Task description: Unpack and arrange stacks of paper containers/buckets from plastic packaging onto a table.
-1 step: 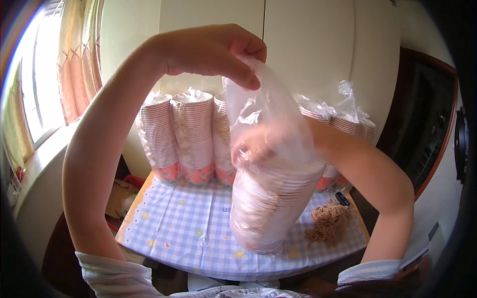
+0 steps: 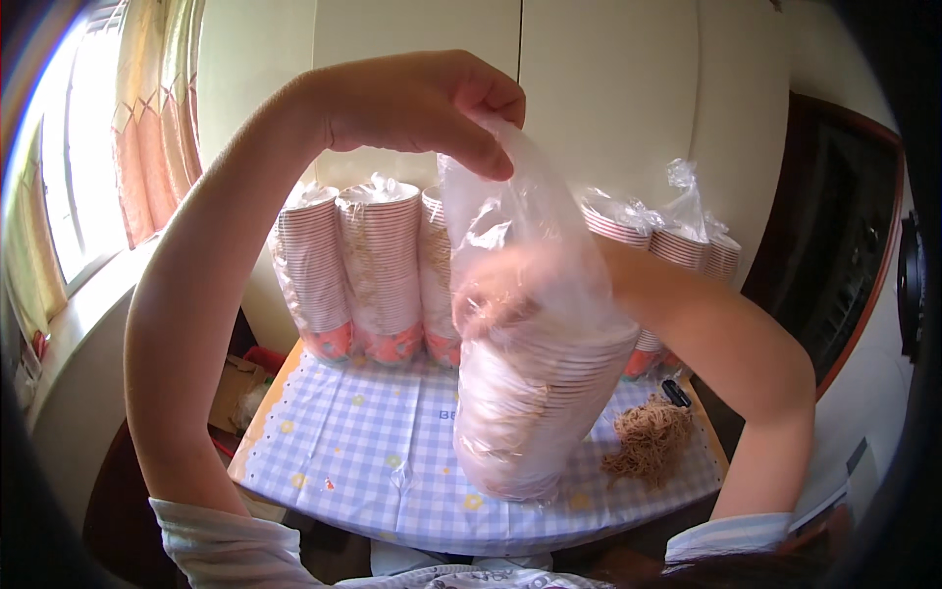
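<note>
A tall clear plastic bag [image 2: 535, 201] stands in front of me with a leaning stack of paper cups [image 2: 549, 393] inside it. My left hand [image 2: 446, 103] is at the top, closed with thumb and fingers on the bag's gathered upper film. Just above the cup rims, my right hand [image 2: 505, 285] shows through the film, reaching round from the right side behind the bag. Its fingers are blurred and partly veiled by the plastic, so their grip is unclear. The bag's base rests on the checked tablecloth.
Behind it, bagged cup stacks [image 2: 381, 275] stand on the left and further bagged stacks [image 2: 677, 250] on the right. A brown bundle of loose strands [image 2: 648, 442] lies right, beside a small black object [image 2: 676, 393]. The blue-white checked tablecloth [image 2: 353, 442] covers the table. A curtained window is left.
My right hand has shifted very slightly behind the film. My left hand and the cup stack are almost unmoved.
</note>
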### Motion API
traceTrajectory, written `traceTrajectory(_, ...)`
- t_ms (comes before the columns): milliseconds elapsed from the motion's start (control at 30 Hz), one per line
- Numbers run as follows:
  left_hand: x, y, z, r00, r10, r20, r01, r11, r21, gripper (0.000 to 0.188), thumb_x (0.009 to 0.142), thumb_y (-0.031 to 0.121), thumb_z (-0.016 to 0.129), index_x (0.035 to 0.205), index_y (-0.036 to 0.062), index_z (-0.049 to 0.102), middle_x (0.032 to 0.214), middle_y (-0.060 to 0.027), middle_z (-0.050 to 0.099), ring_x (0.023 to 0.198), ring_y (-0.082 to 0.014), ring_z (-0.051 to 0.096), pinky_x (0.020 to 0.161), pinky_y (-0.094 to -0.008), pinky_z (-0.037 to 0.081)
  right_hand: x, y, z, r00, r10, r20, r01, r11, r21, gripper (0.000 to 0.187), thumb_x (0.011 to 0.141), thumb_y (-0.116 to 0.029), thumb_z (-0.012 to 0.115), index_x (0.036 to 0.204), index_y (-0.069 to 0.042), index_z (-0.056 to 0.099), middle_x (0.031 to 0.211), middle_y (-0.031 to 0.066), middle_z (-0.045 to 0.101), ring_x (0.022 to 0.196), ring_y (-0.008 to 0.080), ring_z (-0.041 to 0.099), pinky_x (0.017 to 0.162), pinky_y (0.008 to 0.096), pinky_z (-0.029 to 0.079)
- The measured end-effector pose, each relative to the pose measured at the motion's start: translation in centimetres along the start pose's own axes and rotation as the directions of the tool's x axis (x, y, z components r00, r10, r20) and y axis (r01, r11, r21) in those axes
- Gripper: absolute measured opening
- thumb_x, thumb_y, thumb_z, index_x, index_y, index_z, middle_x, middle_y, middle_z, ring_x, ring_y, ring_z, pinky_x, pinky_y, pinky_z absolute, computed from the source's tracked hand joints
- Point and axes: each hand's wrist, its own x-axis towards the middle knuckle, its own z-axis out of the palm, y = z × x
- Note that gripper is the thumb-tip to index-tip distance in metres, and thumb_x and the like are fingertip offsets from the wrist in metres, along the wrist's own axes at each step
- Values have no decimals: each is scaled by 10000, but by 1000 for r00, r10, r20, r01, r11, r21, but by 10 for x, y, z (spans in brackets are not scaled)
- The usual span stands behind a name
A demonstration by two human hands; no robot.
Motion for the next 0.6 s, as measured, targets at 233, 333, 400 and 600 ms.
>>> traceTrajectory(233, 0, -14, 0, 998, 56, 39, -56, 998, -4, 149, 681, 146, 627, 756, 40, 553, 693, 10, 547, 679, -62, 495, 623, -212, 389, -3, -25, -31, 987, 163, -15, -158, 974, 164, 472, 764, -349, 599, 1150, -89, 521, 1059, 105, 553, 1030, 197, 451, 888, 338, 349)
traceTrajectory(333, -18, -13, -9, 994, -101, 47, 100, 995, 16, 158, 661, 141, 633, 744, 39, 545, 658, 4, 534, 642, -69, 497, 591, -218, 387, -53, -26, -45, 950, 311, 1, -300, 917, 261, 515, 761, -380, 597, 1171, -82, 505, 1090, 115, 547, 1092, 208, 427, 923, 344, 327)
traceTrajectory(400, -17, -20, -11, 992, -116, 40, 113, 991, 75, 173, 652, 141, 635, 758, 30, 555, 668, -2, 550, 644, -78, 508, 597, -222, 395, -90, -30, -46, 890, 456, 13, -433, 835, 339, 544, 759, -401, 596, 1185, -78, 494, 1111, 121, 542, 1134, 215, 410, 947, 348, 313)
traceTrajectory(600, -11, -38, -12, 976, -206, 68, 155, 883, 443, 264, 664, 143, 633, 894, 23, 579, 799, -63, 612, 763, -156, 569, 722, -296, 432, -129, -73, -67, 478, 878, 32, -863, 462, 204, 318, 808, -333, 506, 1007, -121, 634, 929, 75, 609, 780, 128, 540, 780, 303, 420)
